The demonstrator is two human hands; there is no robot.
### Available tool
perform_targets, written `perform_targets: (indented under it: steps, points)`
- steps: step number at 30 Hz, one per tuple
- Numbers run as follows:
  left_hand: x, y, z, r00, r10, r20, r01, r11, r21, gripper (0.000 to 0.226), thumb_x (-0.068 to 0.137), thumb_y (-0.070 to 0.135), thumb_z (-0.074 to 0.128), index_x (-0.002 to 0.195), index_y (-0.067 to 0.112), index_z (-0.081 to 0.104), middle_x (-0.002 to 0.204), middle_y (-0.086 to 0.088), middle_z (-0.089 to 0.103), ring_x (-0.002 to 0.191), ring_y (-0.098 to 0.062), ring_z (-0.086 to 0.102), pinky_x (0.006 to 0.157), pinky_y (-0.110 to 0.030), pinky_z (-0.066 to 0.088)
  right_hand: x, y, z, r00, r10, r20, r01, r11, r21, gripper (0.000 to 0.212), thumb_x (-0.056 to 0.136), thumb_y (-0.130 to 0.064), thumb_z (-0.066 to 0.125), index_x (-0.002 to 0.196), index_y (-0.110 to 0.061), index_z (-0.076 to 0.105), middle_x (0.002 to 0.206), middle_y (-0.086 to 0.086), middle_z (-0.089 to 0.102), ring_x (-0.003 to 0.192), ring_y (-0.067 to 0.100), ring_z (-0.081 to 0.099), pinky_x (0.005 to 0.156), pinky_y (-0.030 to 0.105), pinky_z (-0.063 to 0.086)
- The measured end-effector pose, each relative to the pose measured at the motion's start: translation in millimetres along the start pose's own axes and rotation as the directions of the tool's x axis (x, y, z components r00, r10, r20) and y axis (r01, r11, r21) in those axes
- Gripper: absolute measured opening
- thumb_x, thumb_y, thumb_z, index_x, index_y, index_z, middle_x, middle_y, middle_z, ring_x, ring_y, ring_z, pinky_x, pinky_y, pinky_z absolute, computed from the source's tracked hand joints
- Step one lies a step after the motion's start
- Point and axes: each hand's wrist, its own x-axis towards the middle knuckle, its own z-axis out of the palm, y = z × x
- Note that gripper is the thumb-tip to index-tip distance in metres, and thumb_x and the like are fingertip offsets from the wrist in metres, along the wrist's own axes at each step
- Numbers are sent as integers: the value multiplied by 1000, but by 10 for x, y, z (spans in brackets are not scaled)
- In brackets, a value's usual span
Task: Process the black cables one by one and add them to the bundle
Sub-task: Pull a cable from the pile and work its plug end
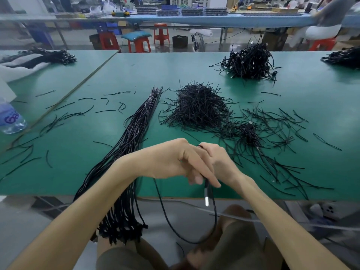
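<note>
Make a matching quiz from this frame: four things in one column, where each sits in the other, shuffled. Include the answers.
Things:
1. tied cable bundle
2. heap of short black strands
3. water bottle
4. cable with silver plug

Places:
A. far left on the green table
B. loops down from the left hand, below the table edge
C. middle of the table
D. runs across the table, with its ends hanging off the near edge

Pairs: 1-D, 2-C, 3-A, 4-B
</note>
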Motion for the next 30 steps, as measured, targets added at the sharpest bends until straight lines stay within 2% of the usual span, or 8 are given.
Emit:
perform_targets:
  steps: [2, 4, 10, 14, 19, 23, 25, 30]
  points:
    - [11, -23, -4, 995, 14, -97, -14, 1000, -5, 21, 95, -8, 63, 108, 1, 76, 97, -8, 73, 74, -26, 63, 70, -34, 52, -31, -7, 28, 999, -5, 38, 1, 996, 89, 32, 101, -22, 45, 81, -1, 59, 69, 14, 68, 53, 18, 46, 52, 40, 37]
    - [45, -36, 21, 968, 48, -247, -57, 998, -31, 15, 101, -2, 57, 103, 4, 72, 84, -3, 72, 66, -19, 57, 64, -28, 46, -53, 17, 57, 999, -49, 23, 45, 986, 161, 35, 102, -22, 39, 80, -14, 65, 62, 5, 67, 53, 16, 49, 53, 41, 40]
    - [126, -138, 43, 799, -140, -585, -84, 937, -340, 29, 111, 19, 41, 103, 9, 66, 57, 6, 50, 55, -16, 40, 53, -22, 34, -24, 23, 109, 999, -28, 46, 30, 999, -27, 39, 107, -38, 46, 78, -22, 67, 44, -12, 49, 47, 16, 43, 55, 32, 40]
    - [97, -201, -11, 790, -201, -579, -205, 804, -559, 42, 110, 35, 38, 101, 7, 68, 54, 6, 39, 50, -12, 31, 69, -29, 47, -109, 118, 24, 992, -46, 120, 67, 983, -173, 34, 107, -31, 47, 79, -26, 66, 53, -2, 58, 48, 15, 51, 61, 41, 52]
    - [63, -169, -84, 816, -178, -551, -316, 660, -681, 39, 110, 35, 42, 93, 11, 68, 58, 7, 35, 50, -10, 26, 50, -21, 30, -104, 184, 9, 986, -122, 115, 150, 946, -287, 34, 103, -14, 51, 79, -33, 63, 68, -6, 62, 67, 19, 62, 67, 42, 52]
    - [53, -136, -101, 814, -134, -565, -346, 670, -657, 38, 111, 33, 40, 91, 13, 65, 59, 8, 33, 51, -10, 27, 51, -21, 28, -103, 205, 73, 984, -72, 160, 116, 952, -285, 39, 99, -2, 50, 76, -31, 64, 61, -9, 59, 53, 7, 52, 58, 32, 46]
    - [32, -125, -92, 825, -96, -558, -351, 686, -637, 39, 111, 32, 38, 89, 13, 64, 59, 8, 33, 51, -10, 26, 52, -22, 27, -101, 173, 93, 986, -11, 169, 47, 977, -210, 33, 99, -1, 49, 82, -21, 71, 57, -12, 58, 50, 5, 50, 55, 24, 44]
    - [-68, -101, -68, 908, 52, -416, -289, 796, -532, 36, 106, 30, 42, 85, 18, 68, 55, 10, 42, 50, -10, 30, 52, -28, 19, -122, -11, 6, 974, 120, 192, -178, 929, 324, 32, 106, -13, 50, 78, -9, 65, 59, 1, 56, 47, 15, 53, 43, 22, 40]
